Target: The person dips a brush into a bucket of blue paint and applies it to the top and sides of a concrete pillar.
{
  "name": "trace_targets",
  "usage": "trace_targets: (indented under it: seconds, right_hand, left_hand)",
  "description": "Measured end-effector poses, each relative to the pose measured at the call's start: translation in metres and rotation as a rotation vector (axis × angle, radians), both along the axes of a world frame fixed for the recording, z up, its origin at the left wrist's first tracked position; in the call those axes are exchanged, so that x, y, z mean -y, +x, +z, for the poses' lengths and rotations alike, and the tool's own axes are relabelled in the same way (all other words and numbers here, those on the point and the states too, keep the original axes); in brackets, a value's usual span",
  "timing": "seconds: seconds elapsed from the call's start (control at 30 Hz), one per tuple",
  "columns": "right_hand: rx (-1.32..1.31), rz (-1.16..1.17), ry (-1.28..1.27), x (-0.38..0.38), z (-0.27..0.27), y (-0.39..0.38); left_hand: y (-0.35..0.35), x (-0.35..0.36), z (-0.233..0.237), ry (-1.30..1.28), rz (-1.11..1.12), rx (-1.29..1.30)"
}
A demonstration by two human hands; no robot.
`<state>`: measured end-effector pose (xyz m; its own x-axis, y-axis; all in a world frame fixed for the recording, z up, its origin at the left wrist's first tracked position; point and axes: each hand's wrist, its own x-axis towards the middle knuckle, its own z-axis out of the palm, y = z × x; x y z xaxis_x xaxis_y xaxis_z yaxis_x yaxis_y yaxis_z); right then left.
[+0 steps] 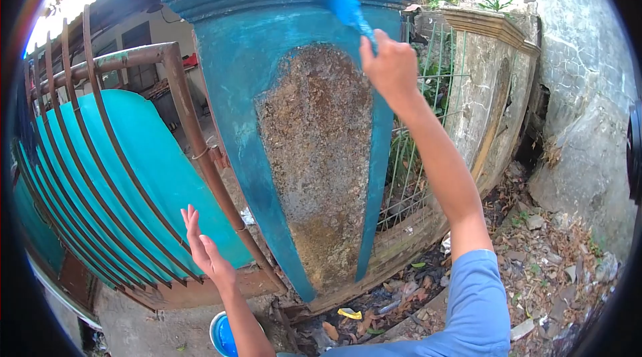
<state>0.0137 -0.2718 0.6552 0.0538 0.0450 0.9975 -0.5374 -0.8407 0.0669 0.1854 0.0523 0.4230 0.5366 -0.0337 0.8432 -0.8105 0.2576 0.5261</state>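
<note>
Two bare hands near a tall masonry pillar [226,82], blue-painted, with a ridged, overhanging top; pillar as landmark for everything below. At upper right of the pillar, a raised right hand [391,69], at the end of a long-stretched arm in a short blue sleeve [478,297]. Grasps, between thumb and curled fingers, the handle of a flat blue paintbrush [348,10]. Brush tilted up and leftward, toward the underside of the pillar's top; bristle end blurred, contact impossible to confirm. Gripped low on the handle, probably for extra reach and for knuckles clear of the paint.

Left of the pillar and apart from it, a left hand [208,258], released, fingers extended upward, grasping nothing; perhaps raised for balance, or clear of the painted surface.

Near the pillar's foot, on the left, a round blue tub with a pale rim [214,333], partly behind the left forearm, with bright blue liquid [227,338] inside; likely placed close for easy dipping.

Down the pillar's face, a rough brown-grey arched panel [317,149], edged in blue. Left of the pillar, a rust-brown barred metal gate [206,146] with turquoise sheeting [150,149]; right, a pale green wire fence [433,76].
</note>
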Motion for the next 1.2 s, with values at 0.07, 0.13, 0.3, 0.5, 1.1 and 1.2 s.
trace_targets:
  seconds: [0.07, 0.13, 0.3, 0.5, 1.1, 1.2]
  right_hand:
    - [0.070, -0.110, 0.182, 0.022, 0.002, -0.021]
    - [0.111, -0.152, 0.215, 0.049, 0.004, -0.047]
    - [0.302, -0.227, 0.330, 0.060, 0.005, -0.086]
    - [0.168, -0.154, 0.396, 0.012, 0.013, -0.030]
    - [0.068, -0.032, 0.202, 0.051, 0.013, -0.052]
    - [0.134, -0.193, 0.238, 0.100, 0.011, -0.090]
  left_hand:
    - [-0.004, 0.004, 0.002, -0.002, -0.027, -0.003]
    - [-0.011, 0.006, 0.006, -0.023, -0.068, -0.001]
    - [-0.022, 0.009, 0.011, -0.017, -0.074, 0.019]
    - [-0.030, 0.005, 0.005, -0.033, -0.064, -0.005]
    - [-0.043, 0.005, -0.007, -0.006, -0.019, 0.001]
    - [-0.047, 0.007, -0.007, -0.005, -0.032, 0.004]
